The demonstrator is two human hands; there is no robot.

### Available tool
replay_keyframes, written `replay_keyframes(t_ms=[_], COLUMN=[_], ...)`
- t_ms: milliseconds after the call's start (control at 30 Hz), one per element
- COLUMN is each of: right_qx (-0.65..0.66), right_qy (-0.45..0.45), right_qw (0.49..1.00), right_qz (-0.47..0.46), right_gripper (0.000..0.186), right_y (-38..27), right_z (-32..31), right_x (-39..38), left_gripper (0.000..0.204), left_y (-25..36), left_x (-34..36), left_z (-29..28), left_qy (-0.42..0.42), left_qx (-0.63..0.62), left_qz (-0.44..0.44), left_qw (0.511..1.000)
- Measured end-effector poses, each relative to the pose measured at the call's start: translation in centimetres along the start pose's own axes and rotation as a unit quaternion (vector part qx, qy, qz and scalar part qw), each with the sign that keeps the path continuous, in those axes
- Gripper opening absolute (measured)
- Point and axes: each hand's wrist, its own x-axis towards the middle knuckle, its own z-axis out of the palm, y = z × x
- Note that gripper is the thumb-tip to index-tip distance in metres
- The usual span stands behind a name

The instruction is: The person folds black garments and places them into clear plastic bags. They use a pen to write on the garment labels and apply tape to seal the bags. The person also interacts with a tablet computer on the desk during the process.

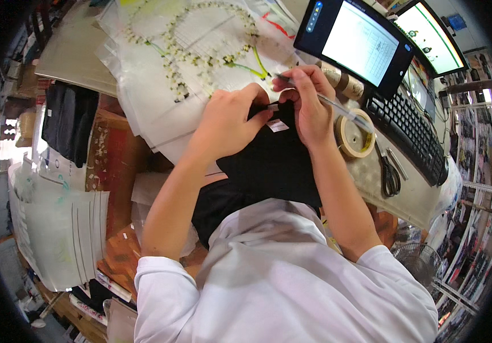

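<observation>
A black cloth garment [266, 163] with a white label [278, 126] hangs over my lap and up to the table edge. My left hand [232, 117] is closed on the garment's upper edge, thumb toward the label. My right hand [313, 100] grips a slim pen [337, 107] with a clear barrel, its dark end pointing left above the cloth edge. The right hand's lower fingers are close to the fabric; whether they also pinch it I cannot tell. Just beyond lies a floral trim [212, 60] of small white blossoms with green ends, on translucent sheets [143, 108].
Right of my right hand sit a tape roll [356, 136], black-handled scissors [390, 174], a keyboard [409, 131] and a tablet [360, 43]. A second screen [432, 37] stands behind. Dark folded cloth [70, 123] is at left, a fan [417, 263] at lower right.
</observation>
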Motion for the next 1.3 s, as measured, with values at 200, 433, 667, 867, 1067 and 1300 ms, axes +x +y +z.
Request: replay_keyframes(t_ms=[200, 433, 667, 867, 1067, 1300], right_qx=[-0.221, -0.277, -0.328, -0.342, -0.335, -0.323], right_qy=[0.023, 0.041, 0.026, 0.014, 0.01, 0.012], right_qw=[0.975, 0.959, 0.942, 0.936, 0.94, 0.943], right_qz=[0.002, -0.048, -0.069, -0.078, -0.069, -0.079], right_gripper=[0.036, 0.031, 0.028, 0.026, 0.028, 0.027], right_y=[-0.2, 1.0, 0.4, 0.3, 0.3, 0.5], right_z=[-0.7, -1.0, -0.7, -0.6, -0.8, -0.9], right_x=[-1.8, -1.4, -1.5, -1.5, -1.5, -1.4], left_gripper=[0.014, 0.018, 0.026, 0.026, 0.024, 0.023], left_y=[-0.3, -0.4, -1.2, -1.4, -1.5, -0.9], left_x=[-0.3, -0.1, -0.4, -0.5, -0.5, -0.5], left_z=[0.5, 1.5, 1.5, 1.8, 1.9, 1.6], left_qy=[0.018, 0.079, 0.085, 0.091, 0.092, 0.065], left_qx=[-0.015, -0.018, -0.039, -0.035, -0.044, -0.048], left_qz=[-0.029, -0.041, -0.014, -0.007, -0.007, -0.038], left_qw=[0.999, 0.996, 0.996, 0.995, 0.995, 0.996])
